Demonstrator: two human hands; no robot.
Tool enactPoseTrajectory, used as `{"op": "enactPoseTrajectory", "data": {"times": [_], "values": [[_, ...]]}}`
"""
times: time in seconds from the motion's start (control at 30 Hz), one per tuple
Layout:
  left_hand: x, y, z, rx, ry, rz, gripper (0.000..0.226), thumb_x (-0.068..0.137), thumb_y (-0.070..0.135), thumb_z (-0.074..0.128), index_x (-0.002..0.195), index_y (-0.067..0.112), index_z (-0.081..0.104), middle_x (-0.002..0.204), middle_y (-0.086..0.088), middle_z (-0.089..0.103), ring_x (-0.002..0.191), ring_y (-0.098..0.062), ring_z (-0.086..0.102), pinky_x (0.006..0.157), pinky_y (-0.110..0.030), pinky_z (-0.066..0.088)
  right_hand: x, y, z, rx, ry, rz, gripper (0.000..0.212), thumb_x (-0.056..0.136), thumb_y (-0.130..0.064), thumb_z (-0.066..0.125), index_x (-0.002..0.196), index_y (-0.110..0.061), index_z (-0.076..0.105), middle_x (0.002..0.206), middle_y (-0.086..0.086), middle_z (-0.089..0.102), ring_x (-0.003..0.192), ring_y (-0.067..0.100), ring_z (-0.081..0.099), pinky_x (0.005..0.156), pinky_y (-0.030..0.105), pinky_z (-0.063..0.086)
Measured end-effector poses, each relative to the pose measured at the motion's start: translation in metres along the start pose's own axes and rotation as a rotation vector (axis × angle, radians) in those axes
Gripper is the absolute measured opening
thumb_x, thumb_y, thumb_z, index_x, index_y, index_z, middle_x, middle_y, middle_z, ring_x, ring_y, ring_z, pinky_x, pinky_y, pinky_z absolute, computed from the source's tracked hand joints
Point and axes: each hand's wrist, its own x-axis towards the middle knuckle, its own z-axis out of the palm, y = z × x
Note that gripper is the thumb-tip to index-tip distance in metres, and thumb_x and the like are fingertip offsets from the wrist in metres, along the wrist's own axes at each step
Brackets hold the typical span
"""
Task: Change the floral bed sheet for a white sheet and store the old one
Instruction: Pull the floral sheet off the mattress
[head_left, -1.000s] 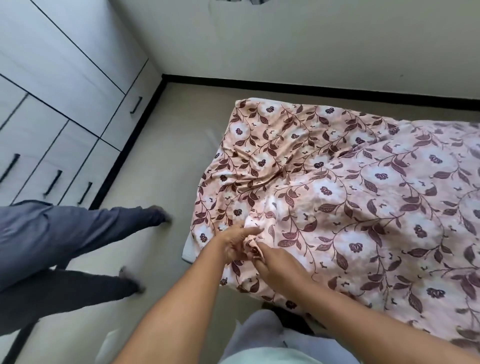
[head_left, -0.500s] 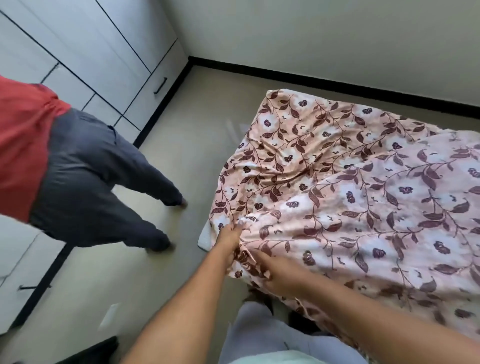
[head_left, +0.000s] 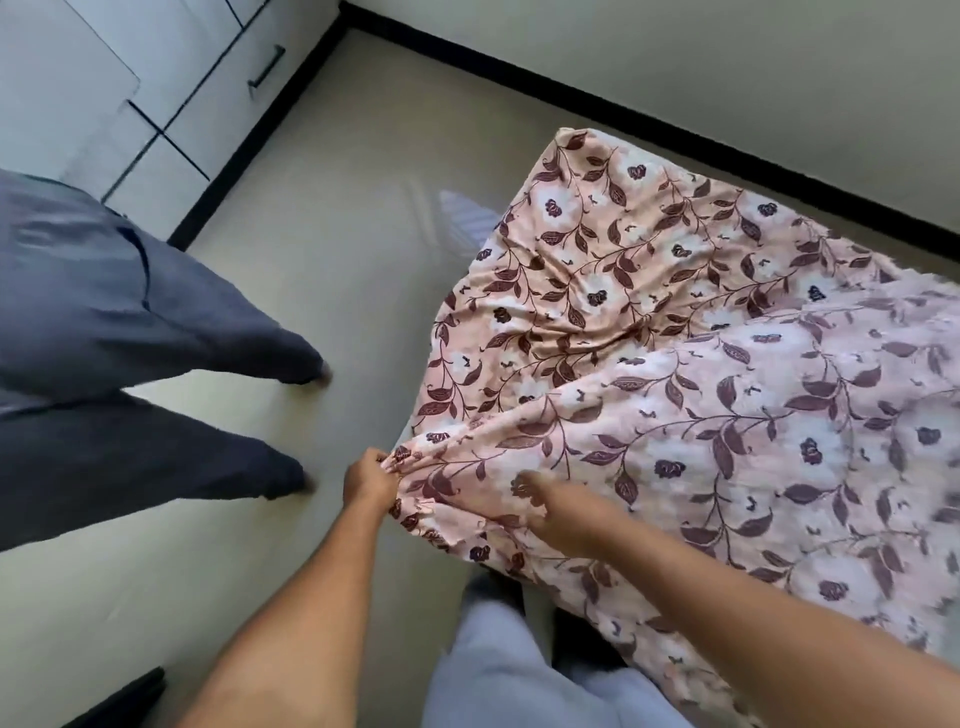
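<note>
The pink floral sheet (head_left: 649, 291) covers the bed on the right. Its near corner is peeled up and folded back, so the paler underside (head_left: 779, 441) lies on top. My left hand (head_left: 370, 479) grips the bunched corner of the sheet, out past the bed's edge. My right hand (head_left: 543, 506) is a little to the right on the folded part, blurred, with its fingers curled into the cloth. No white sheet is in view.
Another person in dark grey trousers (head_left: 130, 332) stands close on the left, on the beige floor (head_left: 322, 218). White wardrobe drawers (head_left: 218, 88) line the far left. A black skirting (head_left: 623, 104) runs along the far wall. My own pale trousers (head_left: 519, 670) are below.
The corner of the sheet has been pulled off and folded further over the bed. My hands have moved apart, the left one outward. The other person has shifted on the left.
</note>
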Motion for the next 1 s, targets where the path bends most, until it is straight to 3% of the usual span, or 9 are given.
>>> {"op": "enactPoseTrajectory", "data": {"times": [0.13,0.27,0.37,0.53,0.63,0.7,0.8,0.87,1.0], "values": [[0.028,-0.023,0.011,0.061,-0.041,-0.083,0.015,0.091,0.011,0.062,0.101,0.003,0.069,0.107,-0.024,0.069,0.097,-0.04,0.064,0.081,-0.037,0.049,0.033,0.016,0.001,-0.007,0.016,0.106,0.069,0.101,-0.034,0.057,0.16,-0.023,0.023,0.147,0.01,0.055,0.129,0.028,0.055,0.103,0.037,0.047],[0.037,-0.024,0.028,-0.032,0.024,-0.143,0.026,0.096,0.013,0.05,0.112,0.004,0.068,0.114,-0.026,0.068,0.102,-0.043,0.063,0.088,-0.041,0.052,0.04,0.051,0.025,-0.028,-0.02,0.203,0.061,0.1,-0.035,0.055,0.154,-0.019,0.033,0.145,0.012,0.056,0.126,0.03,0.056,0.1,0.038,0.048],[0.037,-0.02,0.034,-0.04,0.123,-0.175,0.027,0.101,0.018,0.046,0.116,0.002,0.062,0.12,-0.027,0.064,0.107,-0.045,0.059,0.089,-0.041,0.047,0.038,0.08,0.048,-0.021,-0.05,0.273,0.064,0.097,-0.035,0.06,0.153,-0.017,0.035,0.151,0.011,0.049,0.135,0.029,0.05,0.108,0.039,0.044],[0.04,-0.012,0.036,0.219,0.195,-0.222,0.035,0.106,0.028,0.039,0.127,0.005,0.055,0.133,-0.028,0.053,0.12,-0.047,0.053,0.096,-0.05,0.044,0.033,0.13,0.084,0.037,-0.126,0.389,0.058,0.09,-0.031,0.063,0.141,-0.015,0.04,0.142,0.017,0.051,0.124,0.034,0.054,0.084,0.034,0.043],[0.042,-0.002,0.054,0.327,0.253,-0.188,0.035,0.101,0.027,0.047,0.132,0.01,0.05,0.141,-0.021,0.042,0.128,-0.045,0.042,0.101,-0.054,0.041,0.026,0.155,0.101,0.076,-0.107,0.436,0.078,0.095,-0.042,0.059,0.159,-0.019,0.021,0.157,0.016,0.034,0.139,0.036,0.044,0.107,0.042,0.044],[0.038,0.017,0.077,0.36,0.319,-0.066,0.039,0.099,0.024,0.049,0.135,0.01,0.047,0.143,-0.018,0.04,0.13,-0.04,0.039,0.105,-0.053,0.037,0.023,0.172,0.106,0.07,-0.097,0.44,0.077,0.098,-0.043,0.056,0.161,-0.018,0.018,0.158,0.016,0.033,0.139,0.036,0.044,0.109,0.044,0.044],[0.029,0.067,0.115,0.37,0.323,0.28,0.043,0.096,0.023,0.054,0.137,0.012,0.046,0.14,-0.015,0.045,0.13,-0.033,0.04,0.107,-0.047,0.035,0.024,0.189,0.095,0.026,0.04,0.406,0.063,0.1,-0.036,0.053,0.155,-0.017,0.028,0.151,0.014,0.039,0.13,0.036,0.05,0.098,0.044,0.049],[0.029,0.108,0.141,0.336,0.25,0.446,0.048,0.096,0.028,0.059,0.141,0.019,0.043,0.141,-0.009,0.047,0.132,-0.028,0.041,0.111,-0.045,0.032,0.032,0.202,0.077,-0.031,0.212,0.365,0.064,0.1,-0.034,0.053,0.156,-0.018,0.027,0.15,0.013,0.038,0.129,0.036,0.049,0.1,0.045,0.049],[0.04,0.182,0.175,0.344,-0.055,0.48,0.07,0.089,0.042,0.07,0.149,0.03,0.036,0.146,-0.004,0.049,0.136,-0.027,0.042,0.114,-0.05,0.03,0.063,0.228,0.028,-0.133,0.549,0.3,0.079,0.096,-0.036,0.063,0.159,-0.019,0.018,0.157,0.016,0.023,0.14,0.036,0.032,0.115,0.046,0.036]]}}
